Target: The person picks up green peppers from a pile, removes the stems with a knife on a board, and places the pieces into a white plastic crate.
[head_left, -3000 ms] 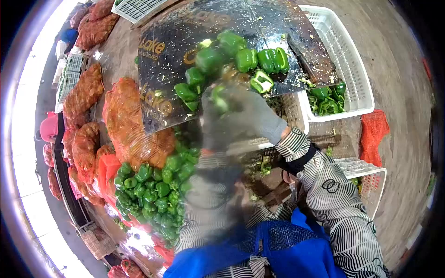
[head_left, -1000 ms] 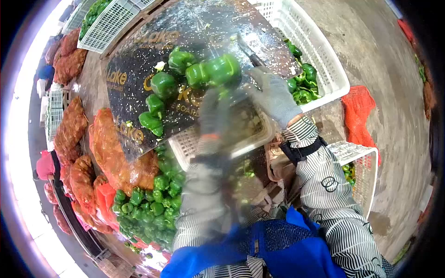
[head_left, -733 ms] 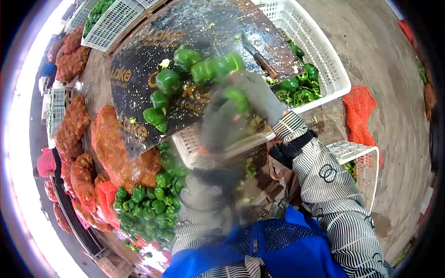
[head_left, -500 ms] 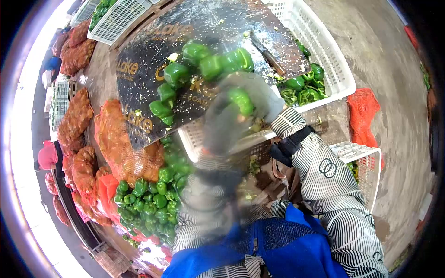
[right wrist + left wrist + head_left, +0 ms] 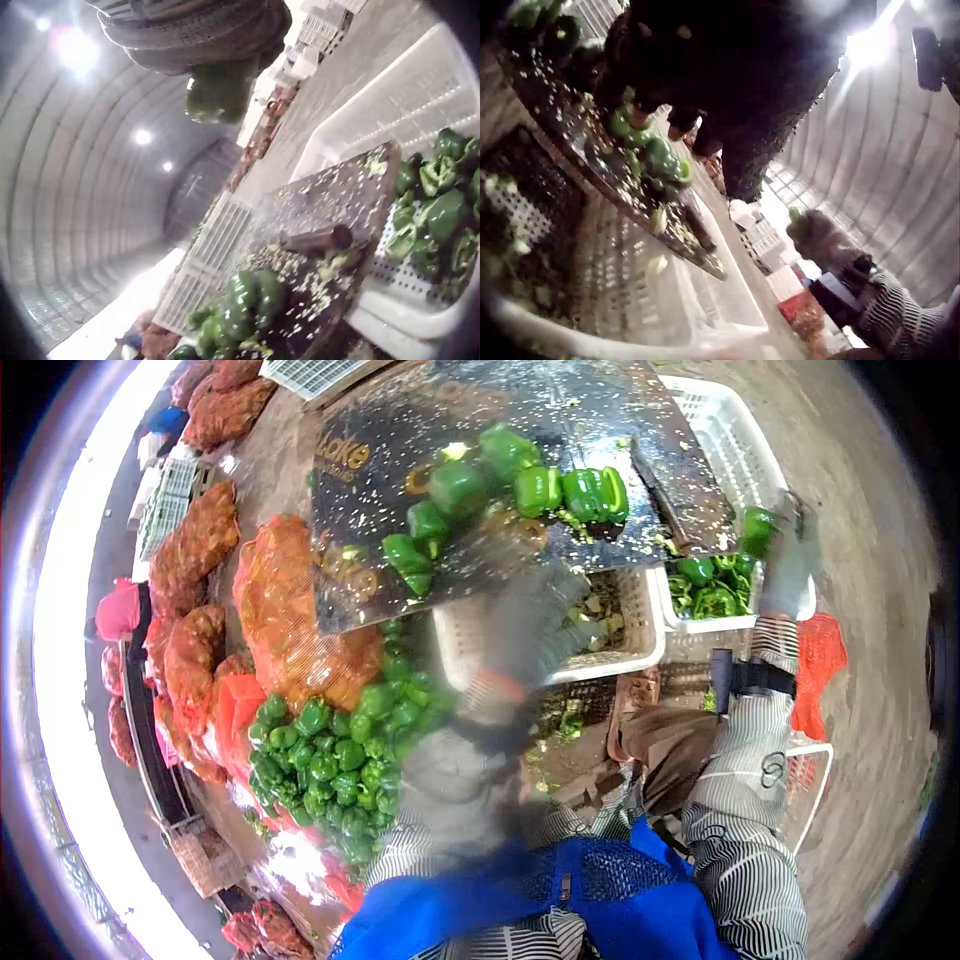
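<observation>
My right hand [image 5: 795, 565], in a grey glove, holds a green bell pepper piece [image 5: 758, 532] at the right crate's edge. The right wrist view shows that pepper piece [image 5: 217, 97] beneath the gloved fingers. My left hand [image 5: 540, 620], blurred in the head view, is over the middle white crate [image 5: 650, 645]. Its fingers [image 5: 679, 124] hang loosely with nothing between them. Several whole and cut green bell peppers [image 5: 540, 490] lie on the seed-strewn black board [image 5: 400, 435]. A knife [image 5: 655, 495] rests near the board's right end, its handle [image 5: 319, 238] toward me.
Cut pepper pieces [image 5: 712, 600] fill the near end of the right white crate [image 5: 715, 410]. A heap of whole peppers [image 5: 330, 760] and an orange net sack [image 5: 280, 610] stand left. A red net [image 5: 820, 670] lies beyond the right crate.
Half a second ago both hands were together around the pepper piece in front of the board. The right hand has since carried it right to the crate; the left stayed behind, letting go.
</observation>
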`<move>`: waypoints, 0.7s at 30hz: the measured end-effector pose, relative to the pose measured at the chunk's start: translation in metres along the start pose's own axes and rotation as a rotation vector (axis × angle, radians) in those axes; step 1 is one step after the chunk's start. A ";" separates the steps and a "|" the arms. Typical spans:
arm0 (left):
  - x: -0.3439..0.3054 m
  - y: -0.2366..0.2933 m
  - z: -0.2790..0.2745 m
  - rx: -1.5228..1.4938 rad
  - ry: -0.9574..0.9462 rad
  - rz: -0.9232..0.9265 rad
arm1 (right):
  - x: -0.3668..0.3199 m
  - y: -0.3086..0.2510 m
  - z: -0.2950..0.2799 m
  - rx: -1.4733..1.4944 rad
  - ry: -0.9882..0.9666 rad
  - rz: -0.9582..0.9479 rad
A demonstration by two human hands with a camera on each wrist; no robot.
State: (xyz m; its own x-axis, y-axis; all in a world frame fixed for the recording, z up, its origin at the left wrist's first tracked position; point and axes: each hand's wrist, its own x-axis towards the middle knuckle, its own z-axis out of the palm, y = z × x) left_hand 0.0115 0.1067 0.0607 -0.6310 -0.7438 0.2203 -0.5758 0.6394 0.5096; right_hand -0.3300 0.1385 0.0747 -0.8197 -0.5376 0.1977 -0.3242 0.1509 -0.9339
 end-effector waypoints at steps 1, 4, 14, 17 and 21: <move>0.003 -0.003 -0.007 0.093 0.164 0.066 | 0.004 0.005 -0.011 -0.079 0.067 0.023; 0.021 -0.043 -0.045 0.290 0.322 -0.490 | -0.004 0.014 -0.015 -0.717 0.038 -0.250; -0.012 -0.162 -0.022 0.086 0.470 -0.968 | -0.073 -0.043 0.068 -0.388 -0.587 -0.224; -0.018 -0.144 -0.039 -0.209 0.531 -0.978 | -0.101 -0.061 0.080 -0.365 -0.711 -0.351; -0.029 -0.134 -0.055 -0.784 0.449 -0.410 | -0.122 -0.060 0.097 -0.107 -0.872 -0.178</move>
State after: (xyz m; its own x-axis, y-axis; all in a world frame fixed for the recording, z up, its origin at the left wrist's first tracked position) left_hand 0.1352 0.0318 0.0315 -0.1109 -0.9870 0.1162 -0.0965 0.1271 0.9872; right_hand -0.1649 0.1150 0.0773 -0.1170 -0.9931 -0.0008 -0.4900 0.0584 -0.8698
